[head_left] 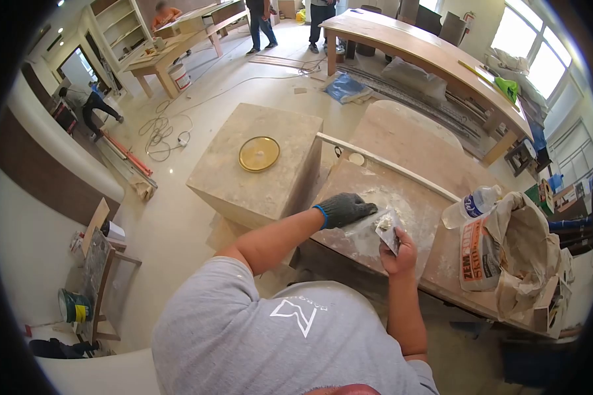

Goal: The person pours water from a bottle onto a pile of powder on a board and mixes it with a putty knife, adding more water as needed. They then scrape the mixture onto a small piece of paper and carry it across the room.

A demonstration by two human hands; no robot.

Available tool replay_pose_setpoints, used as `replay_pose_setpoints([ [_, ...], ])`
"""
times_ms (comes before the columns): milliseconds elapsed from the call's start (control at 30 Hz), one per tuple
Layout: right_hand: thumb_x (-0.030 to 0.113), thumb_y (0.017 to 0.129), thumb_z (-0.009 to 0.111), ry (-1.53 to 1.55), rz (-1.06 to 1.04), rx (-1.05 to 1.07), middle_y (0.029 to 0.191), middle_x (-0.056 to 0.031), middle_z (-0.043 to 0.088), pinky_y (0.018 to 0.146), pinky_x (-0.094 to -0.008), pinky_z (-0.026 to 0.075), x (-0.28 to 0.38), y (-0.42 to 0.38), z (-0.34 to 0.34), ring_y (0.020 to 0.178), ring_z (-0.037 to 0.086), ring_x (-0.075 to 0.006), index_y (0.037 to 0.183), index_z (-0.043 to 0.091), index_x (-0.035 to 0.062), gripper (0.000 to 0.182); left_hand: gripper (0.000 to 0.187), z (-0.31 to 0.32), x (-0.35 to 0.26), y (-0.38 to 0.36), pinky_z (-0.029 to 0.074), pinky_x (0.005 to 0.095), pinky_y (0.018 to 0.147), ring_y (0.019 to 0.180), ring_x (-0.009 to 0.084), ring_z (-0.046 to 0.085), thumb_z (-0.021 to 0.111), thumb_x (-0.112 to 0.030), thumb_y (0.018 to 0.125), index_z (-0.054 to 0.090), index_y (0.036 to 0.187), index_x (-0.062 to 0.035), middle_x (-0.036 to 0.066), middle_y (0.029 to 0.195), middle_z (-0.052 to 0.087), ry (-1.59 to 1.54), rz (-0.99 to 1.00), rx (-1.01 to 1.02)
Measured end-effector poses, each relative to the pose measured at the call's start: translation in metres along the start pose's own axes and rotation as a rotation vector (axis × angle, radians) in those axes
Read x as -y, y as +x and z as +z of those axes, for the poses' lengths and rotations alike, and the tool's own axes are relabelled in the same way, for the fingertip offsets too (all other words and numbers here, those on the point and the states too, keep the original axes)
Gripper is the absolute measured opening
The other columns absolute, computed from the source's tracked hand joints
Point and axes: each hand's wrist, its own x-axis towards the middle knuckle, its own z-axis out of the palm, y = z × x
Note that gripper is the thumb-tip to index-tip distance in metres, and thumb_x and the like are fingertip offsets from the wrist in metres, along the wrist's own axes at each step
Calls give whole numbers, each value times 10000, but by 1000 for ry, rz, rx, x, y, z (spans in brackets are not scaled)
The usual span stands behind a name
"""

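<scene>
Grey shirt [224, 329] foremost; smeared plate [388, 230] in right hand [400, 253].

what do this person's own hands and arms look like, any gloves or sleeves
The left hand wears a dark grey fabric glove with a bright blue cuff; the right hand is bare. The light grey short-sleeved T-shirt leaves both forearms uncovered and carries a white angular logo with lettering too small to read.
</scene>
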Motion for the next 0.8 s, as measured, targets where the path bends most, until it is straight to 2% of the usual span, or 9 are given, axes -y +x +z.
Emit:
replay_pose_setpoints([
  [100, 148, 983, 555, -26, -96, -94, 974, -45, 694, 660, -323, 556, 5, 1, -9, 844, 687, -184, 1134, 627, 64, 188, 381, 14, 39, -2, 504, 466, 822, 915, 373, 659, 628, -374, 919, 691, 1053, -23, 233, 911, 690, 151, 30, -337],
  [200, 151, 984, 553, -93, -279, -336, 1054, -84, 676, 701, -355, 558, 3, 2, -4, 913, 679, -206, 1190, 598, 56, 231, 324, 21, 33, -20, 503, 474, 860, 930, 382, 651, 644, -208, 861, 682, 1141, -49, 220, 997, 690, 51, 120, -472],
  [300, 144, 983, 547, -176, -410, -540, 1138, -124, 643, 753, -392, 556, -7, 2, -3, 949, 666, -231, 1234, 559, 31, 277, 394, 32, 4, -45, 499, 471, 884, 953, 380, 642, 616, -97, 790, 675, 1180, -91, 196, 1067, 684, 154, 488, -366],
  [400, 150, 976, 555, -383, -493, -596, 1166, -146, 625, 805, -400, 543, -19, 1, -3, 973, 654, -250, 1260, 536, 2, 321, 298, 55, -17, -56, 510, 458, 826, 881, 342, 643, 601, -109, 833, 698, 1115, -121, 131, 954, 686, 371, 670, -423],
  [433, 158, 972, 560, -470, -500, -566, 1153, -147, 629, 823, -400, 540, -24, -5, 2, 984, 651, -257, 1267, 535, -2, 335, 380, 60, -18, -53, 482, 463, 861, 914, 348, 628, 610, -89, 787, 680, 1158, -128, 130, 962, 671, 387, 650, -381],
  [567, 160, 968, 567, -1022, -383, -525, 1139, -157, 635, 851, -373, 530, -34, -24, -14, 1040, 641, -268, 1254, 537, -19, 339, 336, 52, -35, -32, 492, 465, 830, 891, 346, 632, 611, -103, 796, 684, 1122, -131, 123, 918, 662, 440, 542, -307],
  [667, 134, 962, 561, -1130, -353, -621, 1135, -145, 639, 854, -371, 528, -29, -50, 0, 1043, 643, -259, 1240, 549, -9, 313, 279, 51, -35, -6, 505, 470, 798, 871, 348, 640, 614, -109, 792, 691, 1060, -128, 139, 915, 664, 522, 534, -290],
  [767, 113, 960, 549, -557, -478, -469, 1157, -142, 637, 853, -375, 535, -19, -44, -50, 1053, 648, -256, 1257, 538, -4, 321, 233, 50, -41, 5, 516, 479, 767, 844, 353, 646, 609, -101, 789, 692, 1005, -117, 159, 899, 662, 606, 493, -234],
  [800, 108, 958, 546, -506, -484, -477, 1159, -140, 635, 853, -374, 538, -12, -44, -53, 1047, 651, -256, 1263, 534, -3, 325, 217, 49, -42, 9, 519, 483, 761, 839, 357, 649, 606, -96, 787, 690, 987, -111, 165, 895, 663, 607, 505, -245],
])
